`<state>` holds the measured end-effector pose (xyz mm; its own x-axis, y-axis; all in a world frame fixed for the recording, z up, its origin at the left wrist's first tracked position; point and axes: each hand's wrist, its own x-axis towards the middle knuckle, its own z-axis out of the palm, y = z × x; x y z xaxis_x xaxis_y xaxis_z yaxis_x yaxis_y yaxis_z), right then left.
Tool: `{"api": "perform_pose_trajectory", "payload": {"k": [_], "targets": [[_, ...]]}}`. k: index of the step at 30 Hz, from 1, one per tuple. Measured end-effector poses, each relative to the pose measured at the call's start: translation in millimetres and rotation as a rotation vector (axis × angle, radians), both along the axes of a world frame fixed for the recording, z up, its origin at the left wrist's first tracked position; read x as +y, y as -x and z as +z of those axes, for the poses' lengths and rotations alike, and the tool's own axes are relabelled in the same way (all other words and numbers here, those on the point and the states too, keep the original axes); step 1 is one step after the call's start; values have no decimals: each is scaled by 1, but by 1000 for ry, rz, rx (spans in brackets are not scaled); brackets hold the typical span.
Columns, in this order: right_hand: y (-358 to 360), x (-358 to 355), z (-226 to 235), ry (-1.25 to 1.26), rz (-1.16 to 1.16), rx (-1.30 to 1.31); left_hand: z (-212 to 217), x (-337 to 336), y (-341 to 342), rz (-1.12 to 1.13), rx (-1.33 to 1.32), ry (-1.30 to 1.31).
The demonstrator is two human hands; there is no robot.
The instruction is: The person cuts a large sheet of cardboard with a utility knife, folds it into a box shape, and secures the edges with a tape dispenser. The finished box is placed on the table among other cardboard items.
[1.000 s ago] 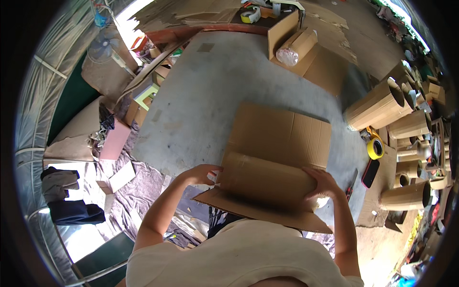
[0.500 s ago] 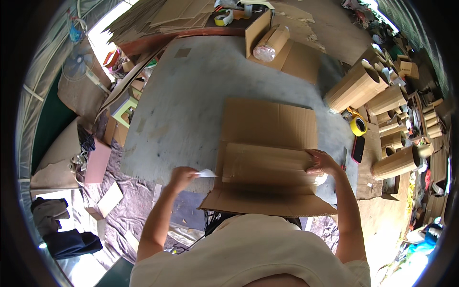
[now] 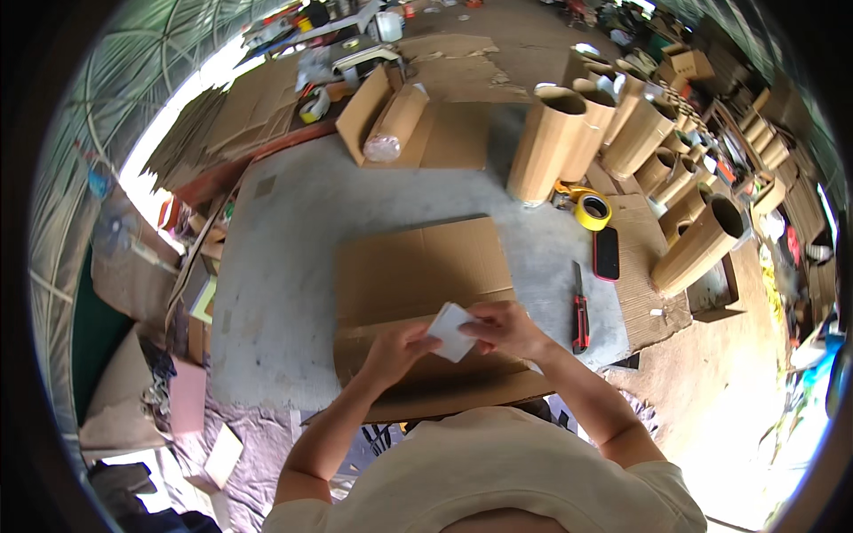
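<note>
Several small white paper slips are held above the cardboard. My left hand pinches their left edge, and my right hand grips the right edge. Beneath both hands lies an unfolded corrugated cardboard sheet, its far panel flat on the grey table. Its near flap stands up by my body. A brown cardboard-wrapped roll rests on the sheet, mostly hidden by my hands and forearms.
To the right lie a red-and-black utility knife, a phone and a yellow tape roll. Upright cardboard tubes stand behind them. Another wrapped roll sits on folded cardboard at the far edge.
My right hand has left the end of the wrapped roll and now grips the paper slips. My left hand has brought them rightward over the cardboard. The view has turned toward the right.
</note>
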<state>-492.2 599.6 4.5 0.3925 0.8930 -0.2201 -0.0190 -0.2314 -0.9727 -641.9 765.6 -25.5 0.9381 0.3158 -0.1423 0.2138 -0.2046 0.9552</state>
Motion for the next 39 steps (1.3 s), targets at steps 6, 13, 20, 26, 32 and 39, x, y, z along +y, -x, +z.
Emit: {"api": "perform_pose_trajectory", "payload": {"k": [6, 13, 20, 26, 32, 39], "targets": [[-121, -157, -130, 388, -932, -681, 93, -54, -36, -838, -358, 387], [-78, -74, -76, 274, -378, -467, 186, -136, -49, -1208, -970, 1369], [-45, -17, -90, 456, 7, -601, 171, -100, -17, -971, -724, 1137], [-66, -45, -114, 322, 173, -585, 62, -6, 42, -426, 102, -621], [-60, -73, -136, 312, -173, 337, -15, 46, 74, 359, 600, -666], [-45, -69, -167, 94, -499, 712, -37, 76, 65, 360, 718, 5]]}}
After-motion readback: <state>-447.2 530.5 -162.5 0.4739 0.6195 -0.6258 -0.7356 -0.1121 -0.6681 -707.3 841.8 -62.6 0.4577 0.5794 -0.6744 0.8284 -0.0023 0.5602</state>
